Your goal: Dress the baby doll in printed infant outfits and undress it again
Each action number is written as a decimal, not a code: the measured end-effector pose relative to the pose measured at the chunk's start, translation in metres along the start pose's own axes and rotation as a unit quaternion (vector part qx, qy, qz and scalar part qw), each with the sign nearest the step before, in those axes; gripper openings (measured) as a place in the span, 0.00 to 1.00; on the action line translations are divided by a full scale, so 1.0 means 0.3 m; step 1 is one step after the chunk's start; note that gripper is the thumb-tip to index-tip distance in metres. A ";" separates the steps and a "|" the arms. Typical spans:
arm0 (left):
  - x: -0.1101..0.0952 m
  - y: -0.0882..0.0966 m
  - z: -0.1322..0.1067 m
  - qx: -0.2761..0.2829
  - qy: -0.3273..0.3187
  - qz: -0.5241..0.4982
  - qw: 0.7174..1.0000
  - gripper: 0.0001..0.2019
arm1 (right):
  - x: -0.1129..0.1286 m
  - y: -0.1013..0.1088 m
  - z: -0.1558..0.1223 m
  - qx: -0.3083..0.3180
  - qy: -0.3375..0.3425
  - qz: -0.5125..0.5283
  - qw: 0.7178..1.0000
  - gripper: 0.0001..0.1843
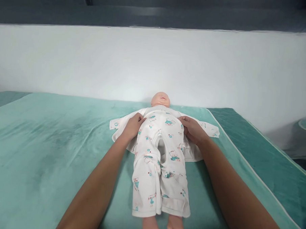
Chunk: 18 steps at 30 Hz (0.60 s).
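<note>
A baby doll [160, 98] lies on its back in the middle of a teal blanket [52, 140], head away from me and bare feet toward me. It wears a white printed romper [161, 155] whose sleeves spread flat to both sides. My left hand [133, 126] rests on the doll's left-side chest edge, fingers curled onto the fabric. On the opposite side of the chest my right hand [191, 129] has its fingers bent over the cloth. Both forearms run along the doll's body.
The blanket covers a wide bed-like surface; a darker teal strip [267, 160] borders its right edge, which drops off beyond. A white wall [155, 60] rises just behind the doll's head, with a dark window frame above.
</note>
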State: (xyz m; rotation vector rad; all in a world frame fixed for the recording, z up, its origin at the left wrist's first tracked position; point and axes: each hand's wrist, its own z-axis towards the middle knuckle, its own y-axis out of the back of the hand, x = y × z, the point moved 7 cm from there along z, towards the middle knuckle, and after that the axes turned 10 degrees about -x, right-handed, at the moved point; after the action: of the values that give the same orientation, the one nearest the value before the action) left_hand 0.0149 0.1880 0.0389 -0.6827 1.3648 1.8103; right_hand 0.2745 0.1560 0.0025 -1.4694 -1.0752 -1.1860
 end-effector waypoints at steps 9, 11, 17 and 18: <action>0.035 -0.002 -0.043 0.080 0.085 -0.090 0.989 0.05 | 0.027 -0.001 -0.101 0.077 -0.005 -0.167 0.983 0.15; 0.031 -0.005 -0.057 0.110 0.113 -0.129 0.979 0.03 | 0.024 0.003 -0.098 0.061 -0.010 -0.199 0.978 0.14; 0.043 -0.019 -0.081 0.155 0.189 -0.223 0.944 0.09 | 0.012 -0.009 -0.089 0.018 -0.028 -0.258 0.966 0.13; 0.042 -0.022 -0.085 0.163 0.192 -0.232 0.940 0.11 | 0.018 -0.013 -0.088 0.011 -0.016 -0.276 0.961 0.12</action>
State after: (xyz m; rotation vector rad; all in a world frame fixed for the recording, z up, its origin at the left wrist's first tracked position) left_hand 0.0125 0.1677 0.0180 -1.1047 1.5446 1.0811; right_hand 0.2671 0.1313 0.0109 -1.2036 -1.5779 -1.5239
